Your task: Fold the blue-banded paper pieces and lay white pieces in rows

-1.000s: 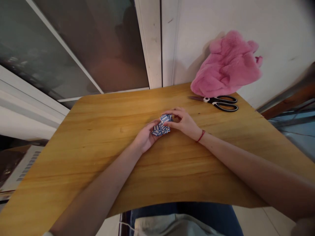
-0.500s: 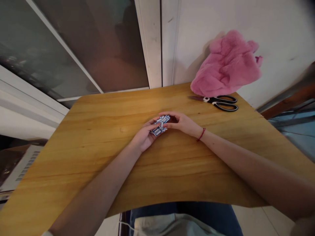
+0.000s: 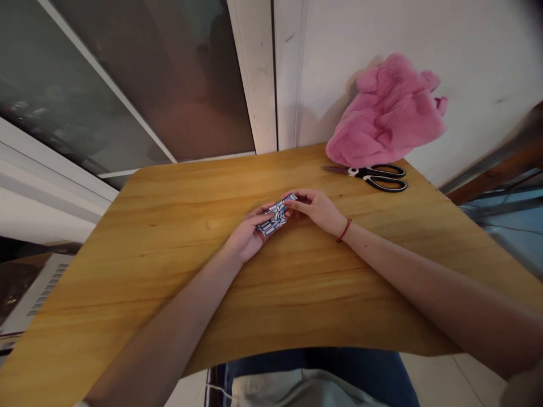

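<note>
A small bundle of white pieces with blue edges (image 3: 271,224) lies in my left hand (image 3: 248,236), several of them overlapping at odd angles. My left thumb presses on top of the bundle and the fingers are behind it. At the far right end of the bundle, my right hand (image 3: 319,210) pinches one white-and-blue piece (image 3: 291,198) between thumb and forefinger. Whether these pieces are paper slips or something stiffer, I cannot tell. Both hands are just above the middle of the wooden table.
Black-handled scissors (image 3: 375,176) lie at the back right of the table (image 3: 178,226), blades pointing left. Behind them a pink plush cloth (image 3: 388,113) leans against the white wall. A glass-panelled door frame (image 3: 250,73) stands behind the table, and a cardboard box (image 3: 38,288) sits at left.
My right thumb and forefinger have shifted slightly up to the bundle's far end, where a piece now sticks out. More of the bundle shows. My left hand is nearly still.
</note>
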Demonstrator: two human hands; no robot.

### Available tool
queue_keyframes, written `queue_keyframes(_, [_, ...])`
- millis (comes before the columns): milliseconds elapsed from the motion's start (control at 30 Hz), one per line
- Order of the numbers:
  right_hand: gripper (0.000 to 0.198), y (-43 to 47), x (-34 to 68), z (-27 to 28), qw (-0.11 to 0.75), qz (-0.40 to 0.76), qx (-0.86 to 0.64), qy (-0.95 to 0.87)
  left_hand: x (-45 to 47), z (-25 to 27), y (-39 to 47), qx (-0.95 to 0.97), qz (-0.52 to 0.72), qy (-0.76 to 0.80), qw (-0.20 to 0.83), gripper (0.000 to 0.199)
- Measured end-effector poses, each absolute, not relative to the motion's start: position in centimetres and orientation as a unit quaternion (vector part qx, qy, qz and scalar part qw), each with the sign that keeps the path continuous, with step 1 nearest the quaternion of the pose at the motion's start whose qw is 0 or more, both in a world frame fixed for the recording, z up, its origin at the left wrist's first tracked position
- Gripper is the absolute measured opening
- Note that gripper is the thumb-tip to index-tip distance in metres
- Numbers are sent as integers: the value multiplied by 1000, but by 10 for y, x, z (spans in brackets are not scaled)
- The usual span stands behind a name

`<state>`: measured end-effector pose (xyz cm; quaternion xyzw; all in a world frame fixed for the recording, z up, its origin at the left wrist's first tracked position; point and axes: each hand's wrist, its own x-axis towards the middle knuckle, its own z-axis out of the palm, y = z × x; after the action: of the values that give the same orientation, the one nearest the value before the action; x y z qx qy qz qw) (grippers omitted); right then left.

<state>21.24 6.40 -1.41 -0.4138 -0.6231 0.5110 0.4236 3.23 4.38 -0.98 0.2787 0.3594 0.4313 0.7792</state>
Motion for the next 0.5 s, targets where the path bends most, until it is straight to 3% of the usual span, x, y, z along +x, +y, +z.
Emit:
queue_keyframes(333, [34,72,215,-20,574,505,-441,-471,32,-12,44,278,435,359,778,33])
queue_keyframes(500, [31,66,212,-13,559,506,-418,-507,35,-10,42,283,437,364,773,27])
